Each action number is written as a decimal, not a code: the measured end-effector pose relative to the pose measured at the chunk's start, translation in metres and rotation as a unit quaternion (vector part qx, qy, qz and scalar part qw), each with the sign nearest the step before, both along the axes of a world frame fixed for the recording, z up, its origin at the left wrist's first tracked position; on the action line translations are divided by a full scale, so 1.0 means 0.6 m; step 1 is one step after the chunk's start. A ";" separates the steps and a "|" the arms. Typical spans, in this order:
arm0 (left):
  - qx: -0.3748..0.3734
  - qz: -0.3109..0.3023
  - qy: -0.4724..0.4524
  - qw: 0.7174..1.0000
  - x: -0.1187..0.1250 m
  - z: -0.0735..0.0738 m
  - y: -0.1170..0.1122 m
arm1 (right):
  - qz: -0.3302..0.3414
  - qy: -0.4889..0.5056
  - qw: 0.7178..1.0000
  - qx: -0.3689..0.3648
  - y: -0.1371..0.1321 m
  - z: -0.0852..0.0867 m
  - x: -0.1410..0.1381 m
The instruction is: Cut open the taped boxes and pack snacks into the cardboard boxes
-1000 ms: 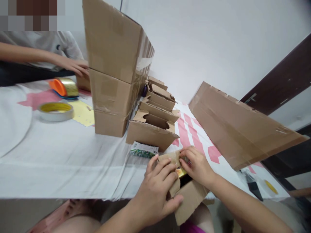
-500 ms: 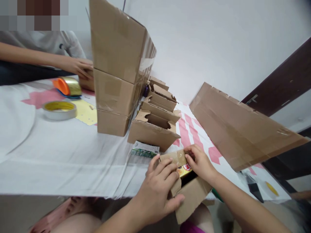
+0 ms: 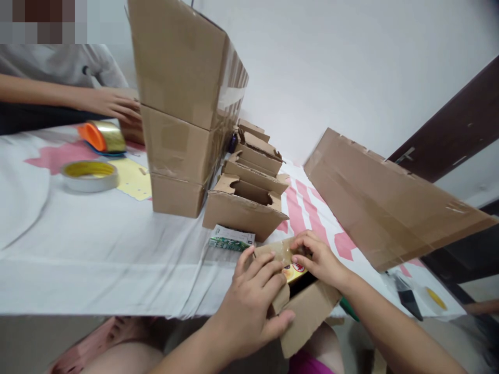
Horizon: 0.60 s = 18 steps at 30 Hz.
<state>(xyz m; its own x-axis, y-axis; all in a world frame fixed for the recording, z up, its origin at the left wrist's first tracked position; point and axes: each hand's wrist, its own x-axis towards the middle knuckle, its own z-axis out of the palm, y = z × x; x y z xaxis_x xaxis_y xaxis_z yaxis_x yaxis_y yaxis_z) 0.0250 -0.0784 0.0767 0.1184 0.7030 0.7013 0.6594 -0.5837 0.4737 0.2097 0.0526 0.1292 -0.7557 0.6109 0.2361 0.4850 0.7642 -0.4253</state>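
A small cardboard box [image 3: 310,314] with its flaps raised sits at the table's near edge, tilted toward me. My left hand [image 3: 253,296] grips its left side, fingers over the side flap and thumb by the near flap. At the far flap, my right hand [image 3: 319,262] has its fingers and thumb curled on the cardboard near a strip of clear tape. Inside the box shows a yellow printed pack [image 3: 290,272] with a red and white logo; the rest of the contents is dark or hidden. A green and white carton [image 3: 232,239] lies just beyond my left hand.
Several open cardboard boxes [image 3: 245,210] stand in a row behind, beside a tall stack of closed boxes [image 3: 177,145]. Left are a tape roll [image 3: 89,176] and an orange tape dispenser [image 3: 102,137], near another person's hand [image 3: 117,104]. A large cardboard sheet [image 3: 374,197] leans at right.
My right hand has shifted slightly left along the far flap, its fingers curling more. My left hand keeps its hold. The whole view has moved a little.
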 end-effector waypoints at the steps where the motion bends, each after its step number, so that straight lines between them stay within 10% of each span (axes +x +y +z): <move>1: 0.001 0.000 0.001 1.000 0.000 0.000 0.000 | 0.003 0.000 1.000 -0.001 0.000 0.000 0.000; 18: 0.004 0.002 0.007 1.000 0.001 -0.008 -0.001 | 0.055 -0.003 0.997 0.048 -0.015 0.006 0.002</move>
